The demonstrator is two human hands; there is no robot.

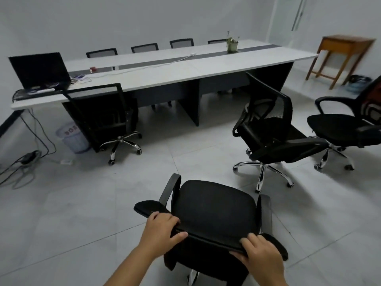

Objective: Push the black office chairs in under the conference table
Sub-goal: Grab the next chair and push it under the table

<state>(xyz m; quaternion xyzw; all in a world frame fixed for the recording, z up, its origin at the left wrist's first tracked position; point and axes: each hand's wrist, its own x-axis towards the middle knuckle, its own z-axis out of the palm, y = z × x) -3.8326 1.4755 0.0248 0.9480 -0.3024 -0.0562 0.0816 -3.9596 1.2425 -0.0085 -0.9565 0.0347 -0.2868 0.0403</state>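
- Conference table: long white top on dark panel legs; we take it as our landmark. Its near long edge faces us across open floor.
- Held chair: black, seat facing the table, well apart from the near edge. Bare tiled floor lies between its front and the table, nothing in that lane.
- Left hand: we clasp the top edge of the held chair's backrest at its left end, fingers curled over the rim, thumb on our side.
- Right hand: we clasp the same rim at its right end, fingers folded over the top, thumb beneath.
- Tucked chair: backrest close against the table's near edge, towards its left end.
- Mesh-back chair: turned sideways, standing off the table's near right corner, just right of the open lane.
- Rightmost chair: beyond the mesh-back chair, further from the table, partly cut by the frame.
- Far-side chairs: four backrests showing above the table's far edge.
- Laptop: open at the table's left end.
- Waste bin: under the table's left end.
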